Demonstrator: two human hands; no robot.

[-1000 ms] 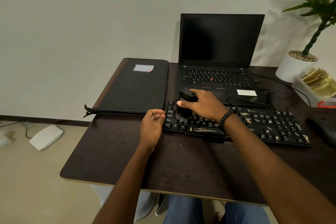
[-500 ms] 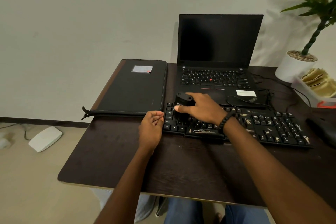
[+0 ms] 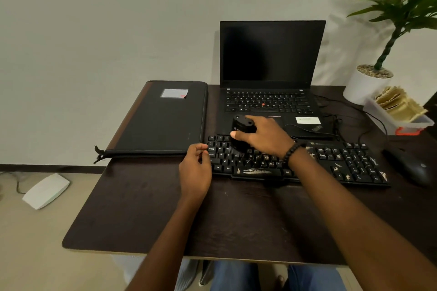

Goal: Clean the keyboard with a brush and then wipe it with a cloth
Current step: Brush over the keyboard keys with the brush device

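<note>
Right grip [image 3: 264, 136]: fingers and thumb curled round a black round-bodied brush [image 3: 242, 129], bristles down on the upper-left keys of the keyboard [image 3: 331, 160]; a beaded bracelet [image 3: 291, 151] sits on the wrist. Left grip [image 3: 195, 168]: fingers curled loosely at the keyboard's left edge, touching or just beside it — cannot tell which — and holding nothing visible.

Keyboard: black, lies across the dark surface [image 3: 146, 215], in front of an open laptop [image 3: 272, 73] with a dark screen.
Sleeve case [image 3: 160, 118]: black, flat, left of the laptop, with a pale label near its far end.
Mouse [image 3: 411, 168]: black, just right of the keyboard.
Potted plant [image 3: 369, 82]: white pot, far right corner; beside it a clear container [image 3: 399, 113] of yellowish folded cloths or papers — which, cannot tell.
Floor, left: a white flat device [image 3: 46, 190].
</note>
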